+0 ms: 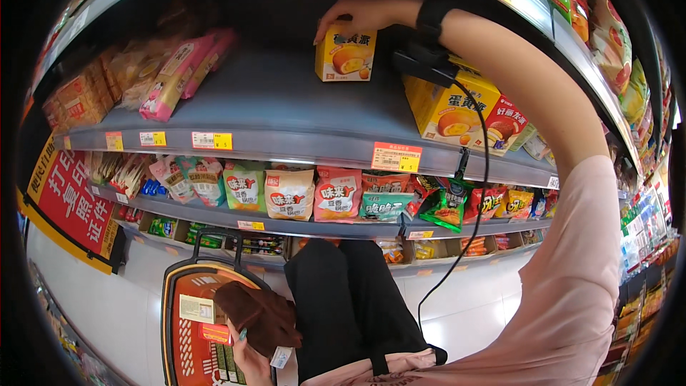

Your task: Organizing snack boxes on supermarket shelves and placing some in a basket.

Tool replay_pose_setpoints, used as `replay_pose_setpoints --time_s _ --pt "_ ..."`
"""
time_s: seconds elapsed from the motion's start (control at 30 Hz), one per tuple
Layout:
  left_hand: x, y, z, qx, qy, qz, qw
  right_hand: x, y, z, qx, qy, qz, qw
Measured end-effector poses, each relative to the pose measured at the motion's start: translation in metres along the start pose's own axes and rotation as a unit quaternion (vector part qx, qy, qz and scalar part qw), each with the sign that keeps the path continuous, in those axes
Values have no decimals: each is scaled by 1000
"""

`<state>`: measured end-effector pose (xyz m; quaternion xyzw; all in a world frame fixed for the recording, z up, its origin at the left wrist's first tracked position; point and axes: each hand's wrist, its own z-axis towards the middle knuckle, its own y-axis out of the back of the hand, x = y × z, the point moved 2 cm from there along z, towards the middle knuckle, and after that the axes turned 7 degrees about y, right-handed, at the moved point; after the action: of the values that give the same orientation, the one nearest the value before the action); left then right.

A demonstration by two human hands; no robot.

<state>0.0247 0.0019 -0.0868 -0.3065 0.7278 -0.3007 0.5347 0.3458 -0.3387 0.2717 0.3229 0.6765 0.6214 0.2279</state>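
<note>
Right hand (pixel 357 12): pinches yellow box (pixel 349 61) at upper shelf (pixel 275 96).
Left hand (pixel 250 361): touches brown cloth (pixel 261 314) by orange basket (pixel 184 347); cannot tell grip.

Right hand (pixel 359 13) raised, gripping, left hand (pixel 251 362) lowered

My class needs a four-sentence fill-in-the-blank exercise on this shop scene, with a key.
1. The person's right hand grips a small yellow cardboard box by its ______ end.
2. A black band circles the right ______.
3. Long pink packages lie to the ______ of the small yellow cardboard box.
4. At the orange plastic basket, a soft crumpled item beside the left hand is coloured ______.

Missing words: top; wrist; left; brown.
</note>
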Motion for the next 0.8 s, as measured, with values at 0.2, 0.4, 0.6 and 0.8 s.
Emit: replay_pose_setpoints --time_s 0.2,0.4,0.6,0.8 --pt "2 4 -3 -11 -3 43 999 -19 4 -23 22 -194 -29 980" --pt "5 -1 0 11 9 28 1000 -51 2 -32 33 -261 82 961" --pt "6 1 3 18 11 13 1000 -72 4 -39 56 -357 85 929" --pt "7 4 3 15 21 20 999 -64 11 -59 37 -429 23 902"
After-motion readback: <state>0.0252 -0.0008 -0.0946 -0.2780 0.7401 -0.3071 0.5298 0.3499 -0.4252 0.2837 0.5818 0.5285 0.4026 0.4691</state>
